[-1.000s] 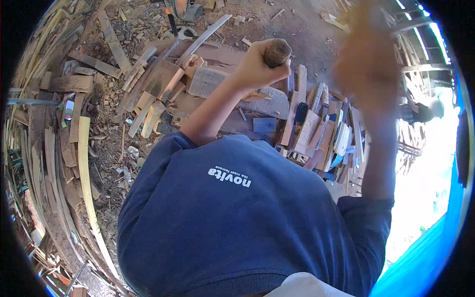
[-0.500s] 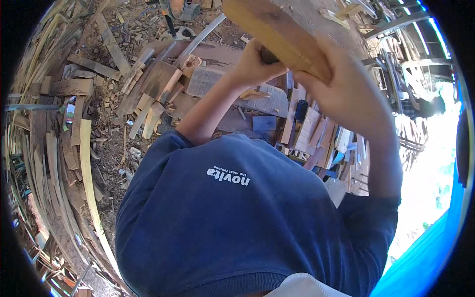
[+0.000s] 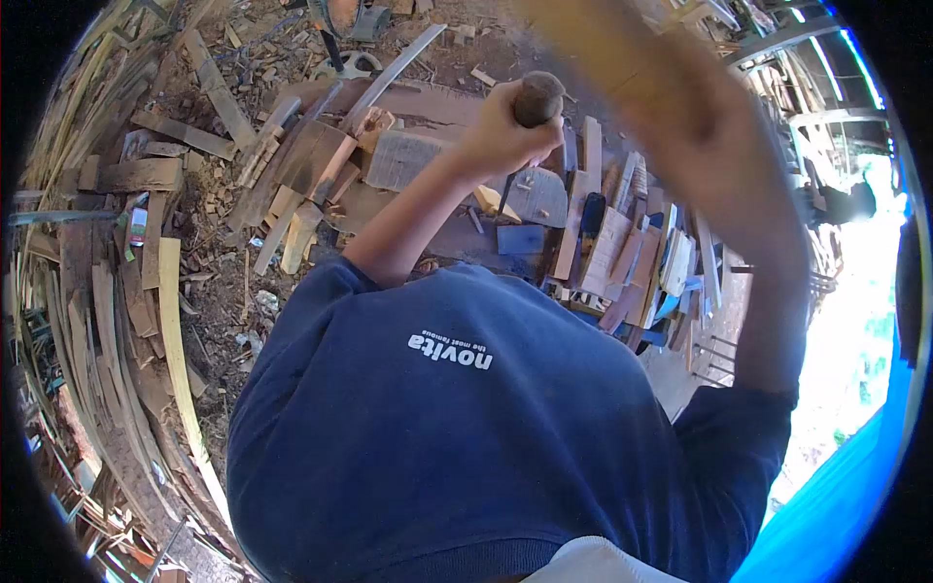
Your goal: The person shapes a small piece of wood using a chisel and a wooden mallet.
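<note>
We clench a round-ended handle (image 3: 537, 100) in our left hand (image 3: 501, 131), a wooden block (image 3: 627, 63) in our blurred right hand (image 3: 717, 160), offcuts (image 3: 604, 251) crowding beside a blue block (image 3: 520, 240).

Blurred in the right hand (image 3: 714, 136), a wooden block (image 3: 622, 58) obstructs the upper-right approach to the left hand (image 3: 505, 131), with a slim gap showing between block and handle (image 3: 537, 97). The left forearm (image 3: 413, 219) bars passage across the board (image 3: 398, 160); offcuts (image 3: 612, 257) crowd the right. Open room lies over the ground (image 3: 486, 44) beyond the handle.
</note>
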`<move>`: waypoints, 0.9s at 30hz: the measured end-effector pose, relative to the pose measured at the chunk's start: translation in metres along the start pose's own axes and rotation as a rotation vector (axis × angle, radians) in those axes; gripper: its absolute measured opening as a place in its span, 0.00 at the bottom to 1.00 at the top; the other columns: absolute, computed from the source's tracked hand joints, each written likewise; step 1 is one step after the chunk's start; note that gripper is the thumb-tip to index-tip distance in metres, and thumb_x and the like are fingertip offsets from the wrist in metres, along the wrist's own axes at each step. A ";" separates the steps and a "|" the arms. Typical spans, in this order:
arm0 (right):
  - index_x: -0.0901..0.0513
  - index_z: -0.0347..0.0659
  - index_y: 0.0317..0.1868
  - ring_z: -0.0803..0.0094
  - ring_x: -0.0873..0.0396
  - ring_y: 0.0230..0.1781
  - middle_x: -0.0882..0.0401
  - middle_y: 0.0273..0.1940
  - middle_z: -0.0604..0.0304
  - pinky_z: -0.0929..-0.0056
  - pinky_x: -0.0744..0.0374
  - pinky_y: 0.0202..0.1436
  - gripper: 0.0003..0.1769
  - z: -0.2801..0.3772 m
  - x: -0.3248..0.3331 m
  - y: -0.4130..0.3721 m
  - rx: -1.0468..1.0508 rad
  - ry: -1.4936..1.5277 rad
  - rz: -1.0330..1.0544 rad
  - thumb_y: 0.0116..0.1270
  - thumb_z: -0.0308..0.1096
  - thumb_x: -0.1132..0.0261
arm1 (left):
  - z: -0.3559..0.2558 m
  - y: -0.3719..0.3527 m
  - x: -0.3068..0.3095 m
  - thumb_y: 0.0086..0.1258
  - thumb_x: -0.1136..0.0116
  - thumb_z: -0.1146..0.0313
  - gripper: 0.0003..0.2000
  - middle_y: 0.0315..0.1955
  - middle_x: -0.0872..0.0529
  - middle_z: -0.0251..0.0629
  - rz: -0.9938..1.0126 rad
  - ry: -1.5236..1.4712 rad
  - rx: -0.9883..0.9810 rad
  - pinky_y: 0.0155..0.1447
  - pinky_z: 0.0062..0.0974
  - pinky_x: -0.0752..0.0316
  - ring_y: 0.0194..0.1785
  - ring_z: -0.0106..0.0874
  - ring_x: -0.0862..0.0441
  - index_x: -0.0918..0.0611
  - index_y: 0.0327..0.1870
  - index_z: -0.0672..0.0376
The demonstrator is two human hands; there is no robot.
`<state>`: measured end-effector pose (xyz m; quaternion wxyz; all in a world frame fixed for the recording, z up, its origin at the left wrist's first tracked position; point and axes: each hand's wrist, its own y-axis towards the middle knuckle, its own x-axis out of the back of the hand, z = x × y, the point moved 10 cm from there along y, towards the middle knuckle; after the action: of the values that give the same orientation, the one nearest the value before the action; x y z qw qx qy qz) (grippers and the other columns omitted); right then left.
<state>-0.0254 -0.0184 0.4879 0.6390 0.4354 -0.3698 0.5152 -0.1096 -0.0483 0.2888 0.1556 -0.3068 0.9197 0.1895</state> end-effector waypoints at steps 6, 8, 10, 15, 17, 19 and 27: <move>0.22 0.39 0.48 0.71 0.18 0.28 0.19 0.34 0.55 0.72 0.20 0.31 0.12 -0.135 0.118 -0.013 -0.484 -0.356 0.126 0.71 0.37 0.40 | -0.006 0.002 -0.002 0.57 0.40 0.76 0.04 0.19 0.23 0.27 -0.015 0.033 -0.052 0.24 0.21 0.32 0.20 0.18 0.27 0.24 0.29 0.59; 0.22 0.39 0.46 0.71 0.18 0.27 0.19 0.32 0.55 0.72 0.20 0.29 0.11 -0.165 0.115 -0.029 -0.573 -0.268 0.227 0.72 0.39 0.41 | -0.007 0.003 -0.001 0.57 0.40 0.76 0.04 0.19 0.24 0.27 -0.015 0.054 -0.066 0.25 0.21 0.32 0.21 0.18 0.27 0.23 0.30 0.59; 0.22 0.40 0.43 0.70 0.19 0.26 0.20 0.31 0.55 0.73 0.20 0.28 0.12 -0.182 0.110 -0.038 -0.640 -0.200 0.309 0.73 0.40 0.43 | -0.010 0.009 -0.003 0.56 0.40 0.76 0.04 0.19 0.24 0.27 -0.002 0.074 -0.084 0.25 0.20 0.33 0.21 0.17 0.28 0.23 0.30 0.59; 0.21 0.40 0.37 0.70 0.20 0.22 0.21 0.28 0.56 0.75 0.21 0.25 0.16 -0.207 0.095 -0.051 -0.762 -0.039 0.486 0.75 0.43 0.47 | -0.024 0.016 -0.017 0.61 0.43 0.78 0.04 0.21 0.24 0.26 0.097 0.258 -0.197 0.31 0.18 0.30 0.26 0.16 0.27 0.24 0.29 0.58; 0.21 0.38 0.43 0.69 0.18 0.29 0.20 0.37 0.51 0.75 0.19 0.30 0.16 -0.210 0.089 -0.051 -0.758 0.172 0.529 0.74 0.44 0.45 | -0.031 0.017 -0.021 0.61 0.43 0.78 0.04 0.22 0.24 0.25 0.113 0.320 -0.294 0.33 0.18 0.30 0.27 0.15 0.28 0.24 0.29 0.58; 0.22 0.36 0.47 0.69 0.17 0.33 0.20 0.42 0.49 0.75 0.18 0.34 0.17 -0.207 0.087 -0.048 -0.729 0.245 0.536 0.73 0.44 0.43 | -0.038 0.017 -0.024 0.60 0.43 0.78 0.04 0.23 0.25 0.24 0.129 0.382 -0.392 0.36 0.18 0.30 0.29 0.15 0.28 0.24 0.28 0.58; 0.23 0.36 0.55 0.68 0.16 0.44 0.18 0.48 0.46 0.72 0.17 0.46 0.20 -0.058 0.054 -0.004 -0.130 -0.396 -0.097 0.71 0.41 0.37 | -0.028 0.021 -0.014 0.57 0.36 0.74 0.05 0.23 0.21 0.26 0.130 0.282 -0.248 0.34 0.21 0.29 0.28 0.17 0.26 0.20 0.31 0.59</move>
<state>-0.0097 0.0534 0.5171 0.6047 0.5033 -0.4990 0.3634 -0.1170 -0.0383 0.3246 -0.0263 -0.2869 0.9198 0.2664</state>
